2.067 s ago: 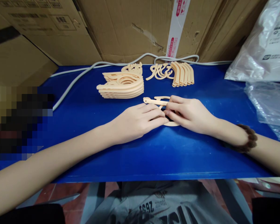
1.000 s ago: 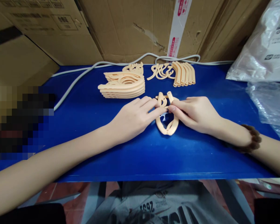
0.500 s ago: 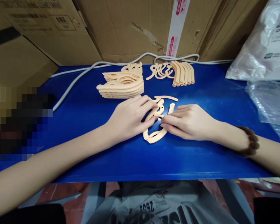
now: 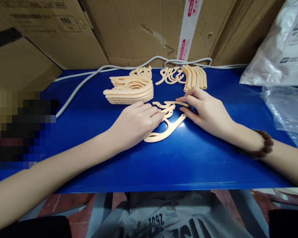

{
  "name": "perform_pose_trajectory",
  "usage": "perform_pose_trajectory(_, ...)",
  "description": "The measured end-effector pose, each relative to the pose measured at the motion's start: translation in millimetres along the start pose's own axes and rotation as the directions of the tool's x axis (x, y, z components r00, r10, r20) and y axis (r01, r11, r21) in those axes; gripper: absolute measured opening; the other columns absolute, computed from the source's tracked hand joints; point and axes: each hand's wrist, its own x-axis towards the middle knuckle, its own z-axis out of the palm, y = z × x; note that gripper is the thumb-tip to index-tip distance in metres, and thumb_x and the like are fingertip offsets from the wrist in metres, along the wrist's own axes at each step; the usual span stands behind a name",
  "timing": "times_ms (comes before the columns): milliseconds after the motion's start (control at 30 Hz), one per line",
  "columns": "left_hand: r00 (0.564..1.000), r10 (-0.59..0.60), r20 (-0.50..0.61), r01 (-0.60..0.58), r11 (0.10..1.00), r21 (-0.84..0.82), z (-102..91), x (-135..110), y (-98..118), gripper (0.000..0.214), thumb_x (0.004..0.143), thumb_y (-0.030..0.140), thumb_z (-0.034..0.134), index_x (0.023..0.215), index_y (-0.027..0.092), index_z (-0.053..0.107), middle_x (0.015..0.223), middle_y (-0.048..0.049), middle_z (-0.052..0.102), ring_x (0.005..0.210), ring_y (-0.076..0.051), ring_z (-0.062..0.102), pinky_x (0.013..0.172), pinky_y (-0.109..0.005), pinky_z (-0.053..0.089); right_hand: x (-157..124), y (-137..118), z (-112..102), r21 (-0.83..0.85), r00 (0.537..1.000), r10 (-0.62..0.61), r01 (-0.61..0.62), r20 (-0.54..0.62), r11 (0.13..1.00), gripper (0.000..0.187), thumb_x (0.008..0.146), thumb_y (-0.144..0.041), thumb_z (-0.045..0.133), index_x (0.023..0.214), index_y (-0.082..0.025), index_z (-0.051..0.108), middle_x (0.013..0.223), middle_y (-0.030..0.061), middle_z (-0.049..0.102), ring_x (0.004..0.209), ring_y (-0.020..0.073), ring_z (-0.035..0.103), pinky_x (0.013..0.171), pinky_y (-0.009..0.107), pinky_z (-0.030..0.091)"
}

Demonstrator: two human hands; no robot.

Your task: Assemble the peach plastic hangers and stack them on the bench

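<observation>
Left hand point(image 4: 140, 122), curled, grips a cream frame point(image 4: 173, 127), its length slanting rightward and away. Right hand point(image 4: 207, 107), half open, brackets a crosswise hook point(image 4: 172, 102).

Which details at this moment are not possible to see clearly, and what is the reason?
Head view: the left part of the curved frame; the left hand covers it.
Head view: whether the right hand touches the thin strip; the fingers are too close to it to tell.
Head view: the dark shape at the left; blurred into pixel blocks.
Head view: the far side of the plastic bag; cut off by the right edge.
</observation>
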Motion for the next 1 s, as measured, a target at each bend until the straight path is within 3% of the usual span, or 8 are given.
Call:
perform_pose_trajectory(233, 0.993, 0.105, 0.062, -0.107, 0.994, 0.038, -4.5, -1, -9, 0.027, 0.102, 0.01, 0.05, 0.117, 0.005, 0.072, 0.103, -0.0108, 0.079, 0.086, -0.024, 0.073, 0.072, -0.034, 0.052, 3, -4, -9, -0.308, 0.986, -0.029, 0.078, 0.162, 0.948, 0.036, 0.103, -0.025, 0.04, 0.105, -0.015, 0.075, 0.099, 0.0117, 0.07, 0.082, 0.0237, 0.062, 0.075, 0.037, 0.04)
perform_pose_trajectory(367, 0.988, 0.134, 0.072, -0.14, 0.987, 0.083, -5.9, 1, -9, 0.029, 0.101, 0.006, 0.045, 0.11, 0.004, 0.073, 0.097, -0.013, 0.078, 0.08, -0.024, 0.072, 0.067, -0.033, 0.05, -2, -11, -28, -0.448, 0.966, 0.034, 0.088, 0.258, 0.89, 0.025, 0.093, -0.015, 0.047, 0.085, -0.014, 0.071, 0.086, 0.0119, 0.068, 0.072, 0.0231, 0.058, 0.069, 0.037, 0.034)
perform_pose_trajectory(533, 0.987, 0.158, 0.039, -0.162, 0.978, 0.134, -5.4, 2, -9, 0.03, 0.101, 0.005, 0.043, 0.104, 0.002, 0.073, 0.09, -0.0132, 0.077, 0.074, -0.022, 0.071, 0.064, -0.032, 0.049, -14, -9, -46, -0.516, 0.958, 0.054, 0.104, 0.282, 0.85, 0.022, 0.08, -0.006, 0.052, 0.063, -0.019, 0.06, 0.069, 0.0092, 0.062, 0.057, 0.0193, 0.05, 0.062, 0.036, 0.029)
perform_pose_trajectory(633, 0.982, 0.18, 0.051, -0.186, 0.968, 0.17, -5.5, 2, -11, 0.038, 0.102, 0.003, 0.036, 0.1, 0.005, 0.073, 0.097, -0.0142, 0.078, 0.075, -0.021, 0.072, 0.065, -0.031, 0.05, -14, -12, -47, -0.541, 0.97, 0.044, 0.096, 0.24, 0.836, 0.029, 0.088, -0.013, 0.05, 0.061, -0.02, 0.057, 0.068, 0.0088, 0.063, 0.059, 0.02, 0.052, 0.063, 0.037, 0.029)
perform_pose_trajectory(800, 0.98, 0.191, 0.062, -0.199, 0.964, 0.175, -6.9, 2, -13, 0.041, 0.104, 0.005, 0.033, 0.101, 0.006, 0.073, 0.099, -0.0133, 0.078, 0.077, -0.021, 0.073, 0.066, -0.031, 0.052, -9, -25, -34, -0.405, 0.983, -0.083, 0.144, 0.165, 0.903, 0.03, 0.101, -0.027, 0.044, 0.093, -0.016, 0.071, 0.085, 0.0101, 0.07, 0.076, 0.0224, 0.06, 0.069, 0.036, 0.033)
perform_pose_trajectory(1000, 0.987, 0.155, 0.048, -0.161, 0.976, 0.149, -7.6, 0, -12, 0.031, 0.1, 0.003, 0.042, 0.097, 0.005, 0.073, 0.088, -0.0114, 0.078, 0.072, -0.023, 0.073, 0.064, -0.033, 0.051, -11, -32, -24, -0.136, 0.933, -0.312, 0.337, 0.178, 0.932, 0.027, 0.101, -0.024, 0.046, 0.085, -0.017, 0.068, 0.081, 0.0044, 0.067, 0.073, 0.0179, 0.059, 0.075, 0.032, 0.039)
